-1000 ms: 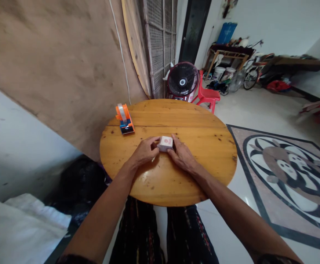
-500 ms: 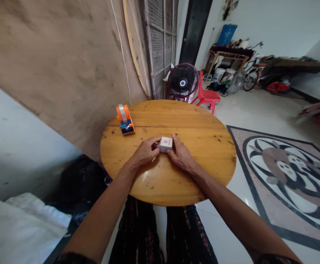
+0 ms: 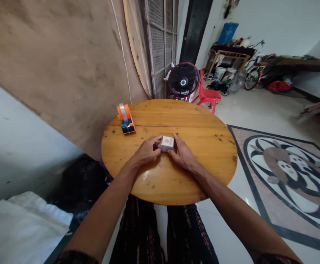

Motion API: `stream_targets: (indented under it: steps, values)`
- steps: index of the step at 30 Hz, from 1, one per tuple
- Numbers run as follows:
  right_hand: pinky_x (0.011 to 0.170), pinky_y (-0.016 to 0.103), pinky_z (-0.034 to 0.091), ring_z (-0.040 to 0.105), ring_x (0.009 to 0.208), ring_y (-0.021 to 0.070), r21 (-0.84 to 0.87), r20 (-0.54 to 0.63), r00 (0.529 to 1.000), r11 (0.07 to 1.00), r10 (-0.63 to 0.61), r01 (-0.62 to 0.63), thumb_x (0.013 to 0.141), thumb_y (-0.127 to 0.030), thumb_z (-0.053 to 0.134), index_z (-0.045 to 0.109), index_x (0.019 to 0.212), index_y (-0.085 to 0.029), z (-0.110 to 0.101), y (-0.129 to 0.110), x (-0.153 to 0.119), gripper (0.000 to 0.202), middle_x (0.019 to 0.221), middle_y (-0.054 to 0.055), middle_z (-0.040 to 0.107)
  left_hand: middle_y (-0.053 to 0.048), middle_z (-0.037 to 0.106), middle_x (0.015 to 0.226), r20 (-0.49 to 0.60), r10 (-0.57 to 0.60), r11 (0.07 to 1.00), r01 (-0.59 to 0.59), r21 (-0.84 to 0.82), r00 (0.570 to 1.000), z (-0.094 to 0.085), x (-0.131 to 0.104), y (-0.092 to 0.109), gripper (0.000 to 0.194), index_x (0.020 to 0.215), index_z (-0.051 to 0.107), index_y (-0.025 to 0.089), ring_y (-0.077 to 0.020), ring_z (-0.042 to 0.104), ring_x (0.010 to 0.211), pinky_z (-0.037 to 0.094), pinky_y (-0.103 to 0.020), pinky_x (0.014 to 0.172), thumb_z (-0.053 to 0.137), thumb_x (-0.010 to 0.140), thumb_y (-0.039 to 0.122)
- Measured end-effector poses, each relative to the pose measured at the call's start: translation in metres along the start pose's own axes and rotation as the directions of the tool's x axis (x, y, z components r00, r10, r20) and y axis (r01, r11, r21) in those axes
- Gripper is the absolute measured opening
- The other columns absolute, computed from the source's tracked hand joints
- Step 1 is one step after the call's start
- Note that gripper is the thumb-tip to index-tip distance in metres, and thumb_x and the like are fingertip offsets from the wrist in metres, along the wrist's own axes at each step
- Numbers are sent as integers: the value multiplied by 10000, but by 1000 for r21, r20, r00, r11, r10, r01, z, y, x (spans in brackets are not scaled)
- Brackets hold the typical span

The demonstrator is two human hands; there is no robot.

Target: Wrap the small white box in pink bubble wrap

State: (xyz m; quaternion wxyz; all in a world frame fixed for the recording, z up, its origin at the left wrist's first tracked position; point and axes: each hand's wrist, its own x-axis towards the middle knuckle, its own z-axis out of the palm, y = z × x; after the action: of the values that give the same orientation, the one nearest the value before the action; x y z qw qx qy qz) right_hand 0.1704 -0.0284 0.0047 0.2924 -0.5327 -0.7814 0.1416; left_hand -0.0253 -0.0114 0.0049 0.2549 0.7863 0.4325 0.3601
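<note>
A small white box (image 3: 167, 141) with red print on its top and greyish sides sits near the middle of the round wooden table (image 3: 182, 113). My left hand (image 3: 148, 149) grips its left side, thumb at the near corner and fingers curled at the far one. On the right side, my right hand (image 3: 183, 154) holds the box between the thumb at the near edge and a finger stretched along the far right corner. At the table's far left stands an orange and blue tape dispenser (image 3: 126, 119) with a roll of clear tape, apart from both hands.
A fan (image 3: 184, 80) and a red plastic chair (image 3: 208, 93) stand just behind the table. A brown board (image 3: 74, 55) leans along the left side. Black bags (image 3: 80, 179) and a white sack (image 3: 25, 227) lie at the lower left. A bicycle (image 3: 252, 77) is farther back.
The whole view has shifted very slightly. Both hands stay around the box, which keeps its place on the table.
</note>
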Motion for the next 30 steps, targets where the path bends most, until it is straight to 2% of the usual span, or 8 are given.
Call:
stream_targets:
  steps: [6, 10, 14, 19, 26, 30]
  values:
    - [1027, 510, 396, 555, 1185, 328, 54, 42, 998, 998, -48, 46, 811, -253, 517, 266, 1485, -39, -2, 4, 0, 750, 1324, 228, 569, -67, 650, 1074, -2, 7, 999, -7, -33, 1000, 1, -1, 2, 544, 1224, 564, 147, -139, 606, 795, 526, -298, 777, 564, 683, 81]
    - [1038, 523, 384, 536, 1209, 340, 48, 64, 998, 999, -29, 25, 810, -238, 510, 278, 1487, -51, -2, 2, 1, 739, 1351, 228, 547, -85, 628, 1089, -4, -1, 1000, 1, -10, 1000, 1, -1, 1, 515, 1203, 569, 124, -140, 595, 797, 525, -305, 780, 587, 689, 100]
    - [1012, 539, 397, 559, 1167, 353, 34, 75, 997, 999, -5, 2, 815, -250, 516, 269, 1489, -47, -4, -1, 2, 746, 1310, 236, 574, -113, 603, 1146, -23, -22, 999, 23, 29, 999, 0, 0, 2, 623, 1299, 509, 102, -153, 589, 824, 521, -322, 796, 611, 684, 125]
    - [1003, 537, 400, 569, 1142, 357, 22, 92, 996, 1000, -15, 13, 813, -253, 527, 258, 1487, -17, -4, -2, 2, 763, 1257, 245, 603, -85, 636, 1068, 24, -45, 999, 44, 22, 999, -1, -1, 3, 666, 1360, 469, 112, -159, 593, 839, 507, -322, 808, 587, 705, 128]
    - [1004, 531, 410, 572, 1161, 338, 92, 58, 998, 995, -36, 31, 791, -254, 551, 282, 1485, -77, 0, 3, 2, 765, 1273, 215, 605, -97, 624, 1128, 32, -45, 997, 47, -61, 998, 1, -2, 0, 700, 1387, 427, 109, -142, 590, 817, 510, -298, 768, 589, 707, 129]
    - [1023, 555, 395, 553, 1199, 347, 122, 23, 999, 992, -40, 37, 776, -270, 584, 310, 1477, -117, 1, 5, 3, 768, 1346, 203, 560, -118, 577, 1204, 9, -39, 999, 40, -38, 999, 2, -1, -1, 702, 1379, 434, 116, -153, 588, 846, 518, -314, 779, 610, 700, 138]
